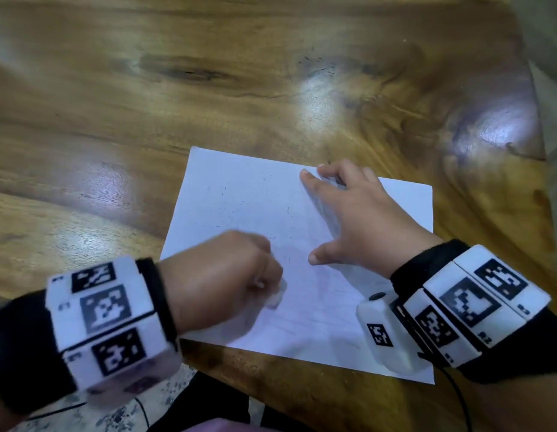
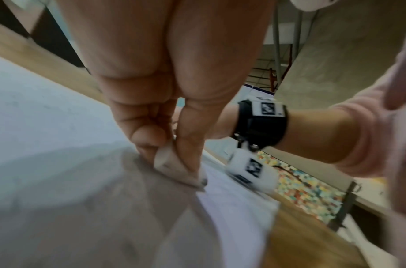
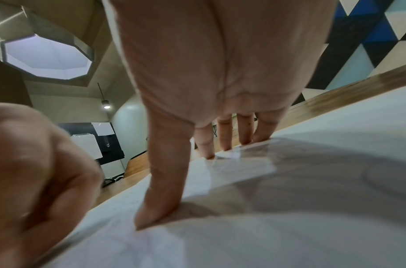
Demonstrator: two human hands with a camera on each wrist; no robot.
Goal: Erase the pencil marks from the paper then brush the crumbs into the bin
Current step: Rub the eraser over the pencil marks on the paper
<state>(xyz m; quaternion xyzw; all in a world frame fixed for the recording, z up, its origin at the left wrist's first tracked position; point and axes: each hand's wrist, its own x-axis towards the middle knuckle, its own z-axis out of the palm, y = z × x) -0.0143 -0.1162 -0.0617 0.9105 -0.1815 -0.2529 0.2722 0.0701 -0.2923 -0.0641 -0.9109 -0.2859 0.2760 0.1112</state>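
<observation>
On the wooden table [image 1: 208,88] near its front edge lies the paper [image 1: 240,198], dotted with dark eraser crumbs [image 1: 288,210]. Left hand [image 1: 221,275] pinches a white eraser [image 2: 172,166], tip on the sheet's lower part. Right hand [image 1: 361,222] flat, fingers [image 3: 165,181] spread straight, pressing the paper down.

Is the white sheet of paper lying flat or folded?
Flat and unfolded: the white sheet of paper lies spread on the wooden table, the right hand pressing it with straight fingers.
</observation>
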